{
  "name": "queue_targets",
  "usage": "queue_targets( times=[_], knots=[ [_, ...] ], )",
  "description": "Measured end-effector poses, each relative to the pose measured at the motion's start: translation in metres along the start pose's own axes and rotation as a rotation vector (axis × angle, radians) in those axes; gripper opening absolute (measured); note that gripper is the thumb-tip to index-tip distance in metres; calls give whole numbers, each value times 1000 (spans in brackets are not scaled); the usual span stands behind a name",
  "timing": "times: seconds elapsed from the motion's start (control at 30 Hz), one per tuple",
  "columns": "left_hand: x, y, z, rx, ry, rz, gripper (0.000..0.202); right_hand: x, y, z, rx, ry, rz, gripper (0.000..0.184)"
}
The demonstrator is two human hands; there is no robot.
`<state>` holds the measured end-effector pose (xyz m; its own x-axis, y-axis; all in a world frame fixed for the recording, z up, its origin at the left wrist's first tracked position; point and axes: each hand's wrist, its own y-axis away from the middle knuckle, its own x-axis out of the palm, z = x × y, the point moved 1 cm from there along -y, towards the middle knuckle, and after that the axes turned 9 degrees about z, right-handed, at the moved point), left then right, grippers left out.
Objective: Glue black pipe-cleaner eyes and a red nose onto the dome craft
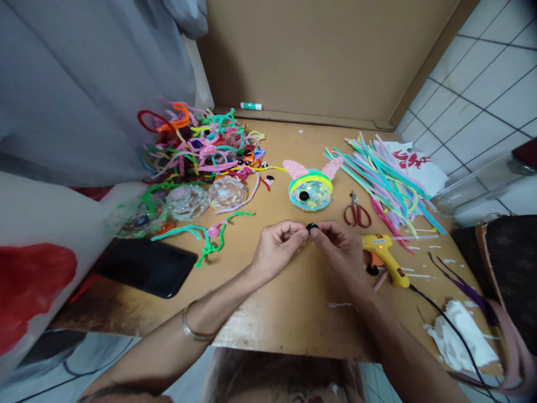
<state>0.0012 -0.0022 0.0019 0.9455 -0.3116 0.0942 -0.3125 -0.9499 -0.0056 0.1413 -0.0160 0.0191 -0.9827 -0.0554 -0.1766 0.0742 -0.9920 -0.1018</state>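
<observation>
Over a tan wooden counter [260, 313], I watch from a distance as the left hand [277, 246] and the right hand [342, 249] meet on a small, round, glossy black piece [311, 227], the fingers and thumbs of both clamped on it from either side. Just beyond sits a clear, bowl-shaped form [321, 197] with fuzzy pink ears [295, 168] and one flat, round black disc [304, 196] on its front.

I judge the step in hand to be fine handling of the black piece; the next move, in my view, calls for a light, steady pinch, kept clear of the yellow plastic glue gun [394, 263] beside the right hand.

That hand hides the gun's nozzle from me, and a second round black piece [372, 270] near it is hard to make out. Fingertips cover much of the held piece, so I cannot read its underside. A brown patterned bag [499, 268] is cut off at the right edge.
</observation>
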Motion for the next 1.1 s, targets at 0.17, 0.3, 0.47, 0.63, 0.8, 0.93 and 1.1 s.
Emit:
queue_targets(
  times=[0.17, 0.3, 0.47, 0.63, 0.8, 0.93, 1.1],
  knots=[
    [0, 1, -1, 18, 7, 15, 28, -3, -2, 0, 110, -118, -10, 23],
    [1, 1, 4, 84, -104, -14, 23, -3, -2, 1, 112, -145, -20, 24],
    [1, 3, 4, 185, -251, -32, 18, -1, -1, 4, 71, -73, -23, 21],
    [0, 5, -1, 221, -337, -28, 18, 0, 0, 4, 12, 50, -67, 18],
    [-1, 5, -1, 223, -347, -14, 17, 2, 3, 8, -66, 188, -96, 15],
    [-1, 3, 0, 203, -298, -16, 14, 2, 3, 7, -28, 111, -66, 16],
    [0, 0, -1, 28, -27, 15, 16, 3, 0, 3, 72, -140, -8, 19]
  ],
)
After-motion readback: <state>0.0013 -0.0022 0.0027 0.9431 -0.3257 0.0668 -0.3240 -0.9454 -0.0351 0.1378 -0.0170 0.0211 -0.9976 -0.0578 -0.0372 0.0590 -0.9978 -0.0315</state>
